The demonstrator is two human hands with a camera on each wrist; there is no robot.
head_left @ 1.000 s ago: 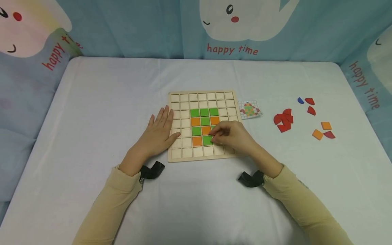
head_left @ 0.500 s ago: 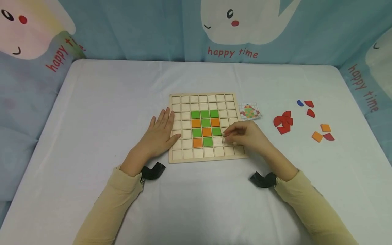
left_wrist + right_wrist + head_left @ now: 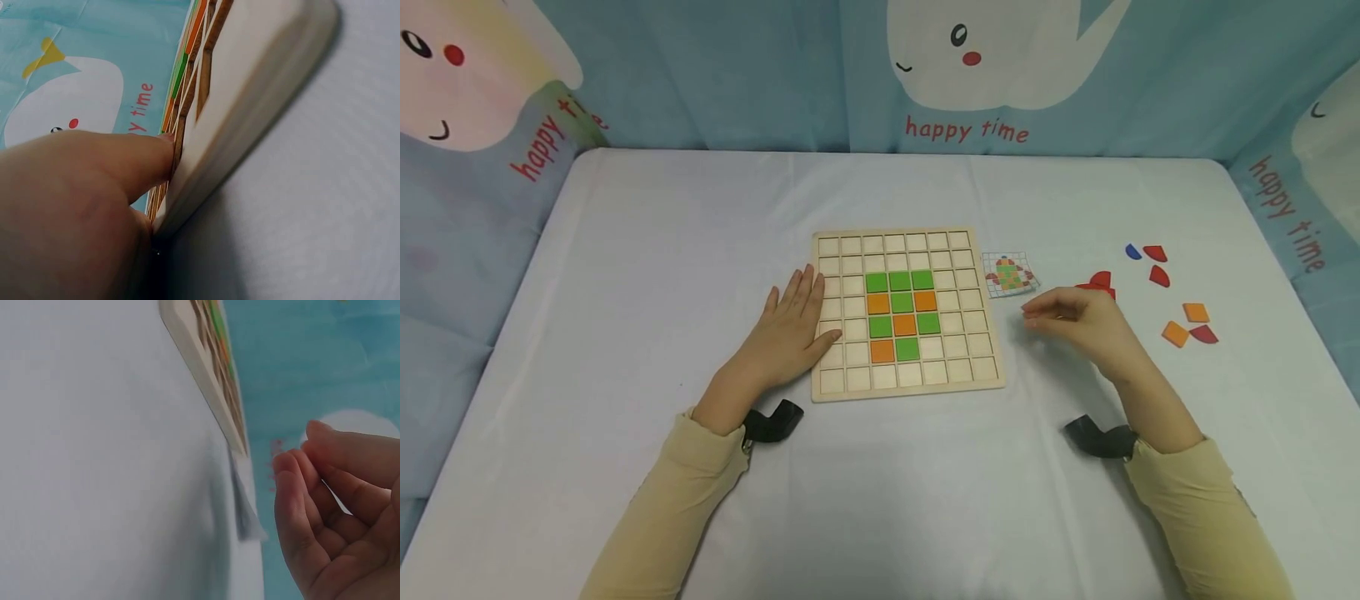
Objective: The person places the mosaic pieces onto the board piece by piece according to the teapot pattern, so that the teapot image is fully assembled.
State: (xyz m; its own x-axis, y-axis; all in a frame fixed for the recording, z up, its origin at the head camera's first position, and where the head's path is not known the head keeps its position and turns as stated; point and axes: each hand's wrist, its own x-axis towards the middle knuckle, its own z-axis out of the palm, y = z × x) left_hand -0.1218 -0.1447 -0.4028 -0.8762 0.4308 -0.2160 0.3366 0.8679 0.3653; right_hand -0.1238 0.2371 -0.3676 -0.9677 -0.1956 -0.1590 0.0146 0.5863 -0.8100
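Note:
A wooden grid board (image 3: 910, 392) lies on the white table, with several green square tiles (image 3: 898, 281) and orange square tiles (image 3: 904, 325) set in its middle cells. My left hand (image 3: 782, 329) rests on the board's left edge with straight fingers; in the left wrist view its thumb (image 3: 140, 159) presses on the frame. To the right of the board, my right hand (image 3: 1086, 325) hovers over the table. Its fingers are loosely bent, and the right wrist view shows nothing between thumb and fingertips. A small pattern card (image 3: 1009, 275) lies between the board and this hand.
Red pieces (image 3: 1101, 279) lie partly hidden behind my right hand. Farther right are a blue half-round piece (image 3: 1132, 251), two red quarter-rounds (image 3: 1159, 276), two orange squares (image 3: 1196, 312) and a dark red piece (image 3: 1205, 334). A printed blue curtain (image 3: 760, 75) borders the table.
My right hand has left the board and moved right, uncovering a green tile and bare cells, and now partly covers the red pieces. My left hand stays in place.

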